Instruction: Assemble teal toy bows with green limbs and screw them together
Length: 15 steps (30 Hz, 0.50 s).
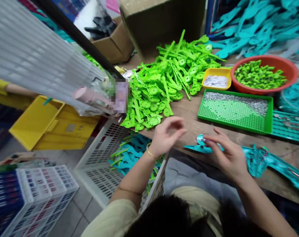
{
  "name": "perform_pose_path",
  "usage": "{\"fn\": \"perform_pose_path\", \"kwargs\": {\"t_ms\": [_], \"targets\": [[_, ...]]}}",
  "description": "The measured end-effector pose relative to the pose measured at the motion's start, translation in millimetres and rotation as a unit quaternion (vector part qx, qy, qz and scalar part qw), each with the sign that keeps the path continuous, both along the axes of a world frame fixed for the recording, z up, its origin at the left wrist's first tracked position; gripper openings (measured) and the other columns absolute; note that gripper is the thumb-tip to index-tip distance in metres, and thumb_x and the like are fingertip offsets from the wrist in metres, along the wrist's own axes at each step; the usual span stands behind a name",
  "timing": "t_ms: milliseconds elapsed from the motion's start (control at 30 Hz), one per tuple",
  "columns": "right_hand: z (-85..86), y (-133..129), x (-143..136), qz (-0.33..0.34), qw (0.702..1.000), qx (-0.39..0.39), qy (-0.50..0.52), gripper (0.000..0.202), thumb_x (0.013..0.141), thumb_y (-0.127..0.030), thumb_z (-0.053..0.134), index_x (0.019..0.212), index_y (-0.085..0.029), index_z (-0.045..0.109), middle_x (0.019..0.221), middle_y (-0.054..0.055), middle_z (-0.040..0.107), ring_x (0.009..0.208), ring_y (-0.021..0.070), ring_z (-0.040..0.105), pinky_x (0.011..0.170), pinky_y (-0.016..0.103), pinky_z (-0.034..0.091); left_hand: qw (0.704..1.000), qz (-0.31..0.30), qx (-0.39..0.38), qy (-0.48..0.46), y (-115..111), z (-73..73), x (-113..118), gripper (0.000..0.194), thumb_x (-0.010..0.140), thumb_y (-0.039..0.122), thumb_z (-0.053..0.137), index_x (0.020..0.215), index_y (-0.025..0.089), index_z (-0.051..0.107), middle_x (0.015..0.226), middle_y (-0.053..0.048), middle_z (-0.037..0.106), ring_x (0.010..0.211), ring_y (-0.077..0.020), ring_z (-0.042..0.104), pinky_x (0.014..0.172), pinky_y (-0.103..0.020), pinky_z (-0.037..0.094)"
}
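Observation:
A long turquoise plastic part (256, 161) lies along the table's near edge, with a round disc (200, 139) at its left portion. My right hand (227, 153) is over this part, its fingers closed at the disc and covering some of it. Left of the disc, my left hand (167, 135) hovers by the table edge, fingers curled with a gap between thumb and fingertips and nothing visible in it. Beyond my left hand is a heap of bright green plastic parts (164, 82).
A green tray (235, 126) of small metal pieces, a yellow tray (229, 73) and a red bowl (265, 87) stand behind my right hand. Below the table's left side is a white crate (90, 164). A yellow bin (67, 131) and another person's arm (22, 90) are farther left.

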State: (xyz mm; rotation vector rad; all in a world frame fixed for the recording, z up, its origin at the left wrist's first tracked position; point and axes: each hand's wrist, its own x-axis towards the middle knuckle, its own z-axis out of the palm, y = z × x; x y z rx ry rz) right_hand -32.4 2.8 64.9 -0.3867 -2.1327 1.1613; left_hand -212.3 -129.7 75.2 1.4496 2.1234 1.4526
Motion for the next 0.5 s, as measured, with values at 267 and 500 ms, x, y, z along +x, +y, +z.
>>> {"fn": "perform_pose_path", "kwargs": {"t_ms": [267,500], "targets": [[16.4,39,28,-0.241,0.889,-0.376,0.106,0.017,0.076,-0.042,0.076,0.085,-0.028,0.073,0.05,-0.005,0.032,0.042,0.0104,0.026,0.044,0.03,0.015,0.916,-0.009,-0.247,0.317,36,-43.2,-99,0.03,0.084,-0.001,0.051,0.101,0.013,0.071,0.139,-0.018,0.06,0.136,-0.0331,0.051,0.108,-0.056,0.047],[-28.3,55,48,-0.291,0.913,-0.282,-0.046,0.032,0.079,-0.053,0.069,0.094,-0.025,0.073,0.06,0.0,0.049,0.047,0.0129,0.039,0.046,0.032,0.027,0.961,0.003,0.08,0.266,24,-20.0,-37,0.016,0.096,0.018,0.057,0.107,0.019,0.068,0.115,-0.009,0.073,0.109,-0.0163,0.068,0.097,-0.034,0.055]]}}
